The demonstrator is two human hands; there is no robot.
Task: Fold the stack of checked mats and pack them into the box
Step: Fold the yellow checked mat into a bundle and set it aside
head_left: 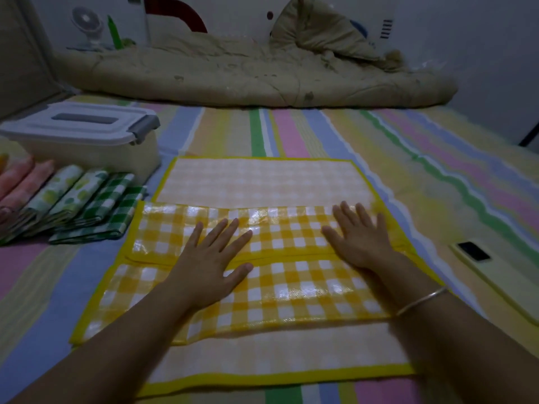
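Yellow gingham filled the nearest part of my feed: the yellow checked mat point(291, 290) lay flat on the striped sheet point(320, 132). Its near and far edges were folded in so that two glossy flaps met across the middle, with paler underside showing beyond each. I saw both hands palm-down on it, fingers straight and spread, gripping nothing. The left hand point(210, 258) lay across the line where the flaps met. The right hand point(358, 237) pressed the farther flap, a thin bangle point(423, 300) on its wrist. To the right a phone point(495, 275) rested on the sheet, apart from the mat. On the left, the folded mats point(73, 199) sat in a slanted row, the green checked ones nearest the yellow mat. Just behind them stood the box point(87, 153), lid on. Farther back a beige quilt point(248, 74) lay bunched along the bed.
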